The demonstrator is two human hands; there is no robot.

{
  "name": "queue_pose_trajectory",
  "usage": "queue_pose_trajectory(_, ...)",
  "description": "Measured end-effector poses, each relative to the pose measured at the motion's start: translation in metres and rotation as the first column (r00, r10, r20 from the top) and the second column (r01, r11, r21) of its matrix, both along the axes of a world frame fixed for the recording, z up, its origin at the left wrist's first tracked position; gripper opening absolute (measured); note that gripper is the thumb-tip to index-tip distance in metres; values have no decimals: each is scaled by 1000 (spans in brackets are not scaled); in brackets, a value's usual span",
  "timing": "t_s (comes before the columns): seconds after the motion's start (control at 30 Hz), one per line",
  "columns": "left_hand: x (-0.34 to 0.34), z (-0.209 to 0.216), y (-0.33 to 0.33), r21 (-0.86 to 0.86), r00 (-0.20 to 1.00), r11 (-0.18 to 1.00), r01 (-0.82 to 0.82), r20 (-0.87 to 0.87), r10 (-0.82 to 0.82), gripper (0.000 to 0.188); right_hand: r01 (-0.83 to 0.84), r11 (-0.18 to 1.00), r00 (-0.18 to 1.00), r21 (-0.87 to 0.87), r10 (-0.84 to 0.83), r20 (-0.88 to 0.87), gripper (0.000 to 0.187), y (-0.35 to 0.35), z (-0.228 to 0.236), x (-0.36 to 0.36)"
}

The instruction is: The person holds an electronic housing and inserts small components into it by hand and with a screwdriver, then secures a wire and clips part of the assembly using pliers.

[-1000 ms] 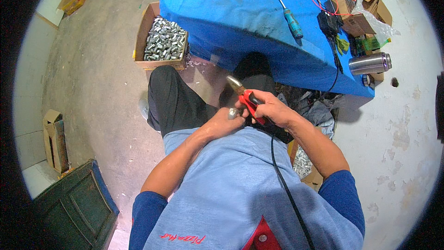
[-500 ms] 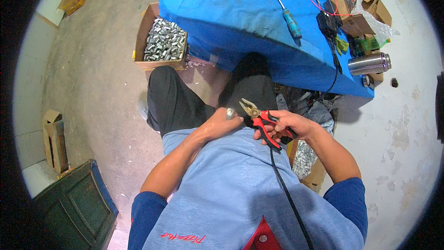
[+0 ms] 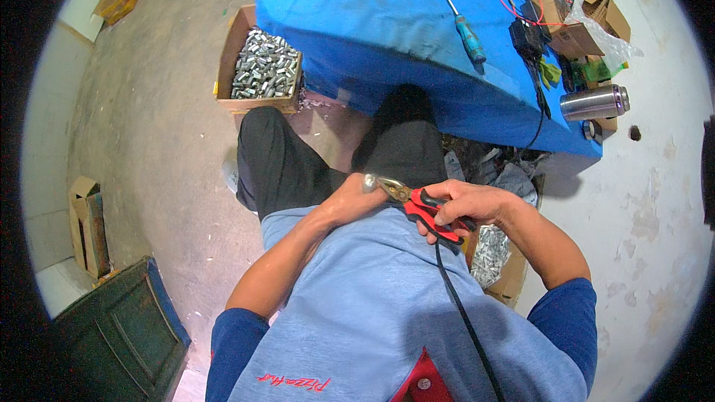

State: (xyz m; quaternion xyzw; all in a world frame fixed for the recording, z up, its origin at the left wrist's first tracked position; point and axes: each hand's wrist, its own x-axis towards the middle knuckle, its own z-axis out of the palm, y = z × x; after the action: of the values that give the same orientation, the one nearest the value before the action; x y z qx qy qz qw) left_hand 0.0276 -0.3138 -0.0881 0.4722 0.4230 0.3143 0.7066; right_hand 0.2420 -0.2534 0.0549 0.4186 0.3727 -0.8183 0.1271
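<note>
Over my lap, my left hand (image 3: 348, 203) is closed around a small silvery metal cylinder (image 3: 369, 182), whose end sticks up past the fingers. My right hand (image 3: 463, 208) grips a pair of red and black pliers (image 3: 432, 225) by the handles. The metal jaws (image 3: 393, 188) point left and reach the cylinder at my left fingers. Whether they bite on it I cannot tell. A black cable (image 3: 463, 313) runs down across my light blue shirt, below the pliers.
A blue-covered table (image 3: 357, 37) stands ahead, with a screwdriver (image 3: 469, 37), a steel flask (image 3: 596, 103) and a black adapter (image 3: 527, 39) on it. Beside it on the floor is a cardboard box (image 3: 231, 56) of small metal pieces. Another box (image 3: 510, 275) sits by my right side.
The pliers have moved left and down, and their jaws now meet the cylinder in my left hand. My right-hand fingers have shifted on the handles. My left hand has hardly moved.
</note>
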Motion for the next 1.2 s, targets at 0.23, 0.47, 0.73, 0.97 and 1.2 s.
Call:
queue_pose_trajectory(0.23, -3, 9, 2, -37, 1000, 999, 15, -24, -16, 26, -81, 994, 997, 79, 80, 18, 34, -3, -3, 2)
queue_pose_trajectory(0.47, -5, 9, 4, -42, 997, 999, 34, -69, -37, 24, -79, 996, 995, 34, 77, 63, 36, 0, 12, -4)
queue_pose_trajectory(0.73, -1, 6, 2, 40, 1000, 999, 31, -4, -31, 23, -142, 989, 986, 35, 138, 92, 40, 7, 10, -8)
queue_pose_trajectory(0.97, -3, 14, 3, 21, 999, 998, 51, -6, -51, 23, -176, 984, 978, 34, 171, 119, 40, 10, 12, -11)
queue_pose_trajectory(1.2, 0, 5, 2, 62, 999, 998, 1, 48, -4, 23, -137, 989, 985, 48, 132, 111, 35, 10, 6, -9)
